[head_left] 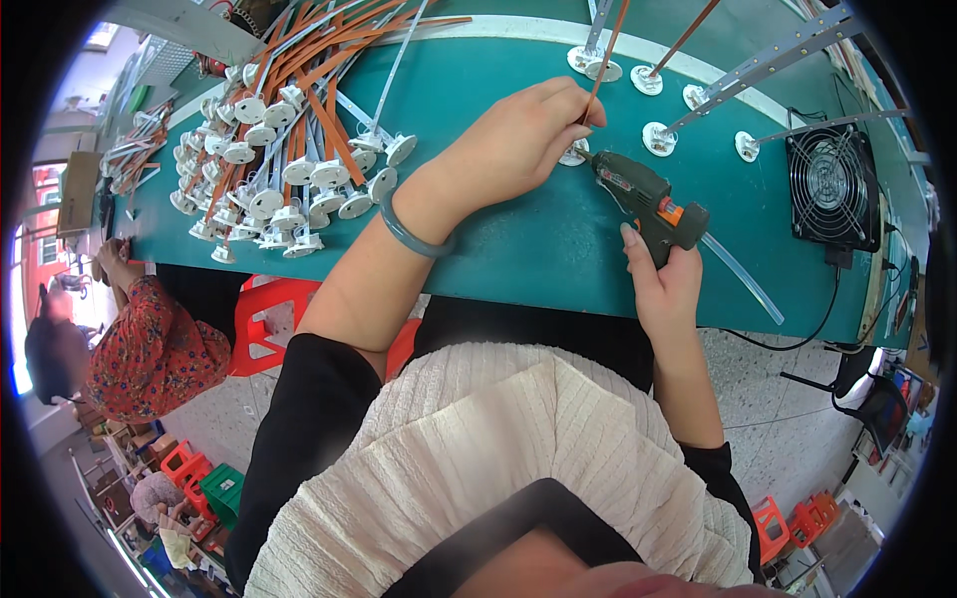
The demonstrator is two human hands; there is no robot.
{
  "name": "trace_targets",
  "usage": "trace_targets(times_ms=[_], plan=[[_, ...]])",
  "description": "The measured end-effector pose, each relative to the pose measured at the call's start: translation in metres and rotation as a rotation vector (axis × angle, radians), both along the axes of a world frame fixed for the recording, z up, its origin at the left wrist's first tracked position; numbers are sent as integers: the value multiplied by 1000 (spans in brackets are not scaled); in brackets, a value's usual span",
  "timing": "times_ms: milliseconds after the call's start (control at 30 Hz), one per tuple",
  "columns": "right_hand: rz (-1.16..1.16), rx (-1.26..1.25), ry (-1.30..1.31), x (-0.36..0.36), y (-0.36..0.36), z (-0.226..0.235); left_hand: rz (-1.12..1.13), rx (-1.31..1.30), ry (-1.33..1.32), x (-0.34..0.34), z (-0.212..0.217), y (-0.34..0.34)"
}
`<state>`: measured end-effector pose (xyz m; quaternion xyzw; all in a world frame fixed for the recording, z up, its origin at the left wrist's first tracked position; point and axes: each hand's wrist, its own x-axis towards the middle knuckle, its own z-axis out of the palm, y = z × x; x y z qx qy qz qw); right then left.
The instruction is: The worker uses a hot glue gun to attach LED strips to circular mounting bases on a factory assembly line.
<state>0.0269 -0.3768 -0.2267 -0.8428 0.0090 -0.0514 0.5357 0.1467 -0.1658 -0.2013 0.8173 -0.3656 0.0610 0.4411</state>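
My left hand (pixel 518 140), with a grey-green bangle on the wrist, is closed around a thin brown strip (pixel 610 55). At the strip's lower end, a white round base (pixel 572 156) shows partly beneath my fingers, near the table surface. My right hand (pixel 666 284) grips the handle of a dark green glue gun (pixel 643 194), whose nozzle points left at that base. A clear glue stick (pixel 743 279) sticks out of the gun's back end.
On the left lies a large heap of brown and silver strips with white round bases (pixel 265 204). Several similar pieces (pixel 660 139) stand upright along the far right. A black fan (pixel 833 186) sits at the green table's (pixel 538 254) right end. Another person (pixel 159 349) sits at left.
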Motion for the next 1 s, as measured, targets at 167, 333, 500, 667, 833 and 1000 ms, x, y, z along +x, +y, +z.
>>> trace_targets(times_ms=[167,333,500,667,833,1000], plan=[[35,-44,-18,0,1,3,-3,-6,-8,0,-1,0],[33,-64,-50,-1,2,5,6,-6,-2,-1,-1,0],[24,-36,-10,-1,-1,4,-4,-24,-13,0,-3,-1],[35,-24,-23,-2,2,9,-1,-30,-9,-1,-3,0],[38,-22,-11,-4,1,9,0,-27,-18,-1,-3,0],[31,-35,-7,-2,2,9,1,-29,-18,0,-4,0]])
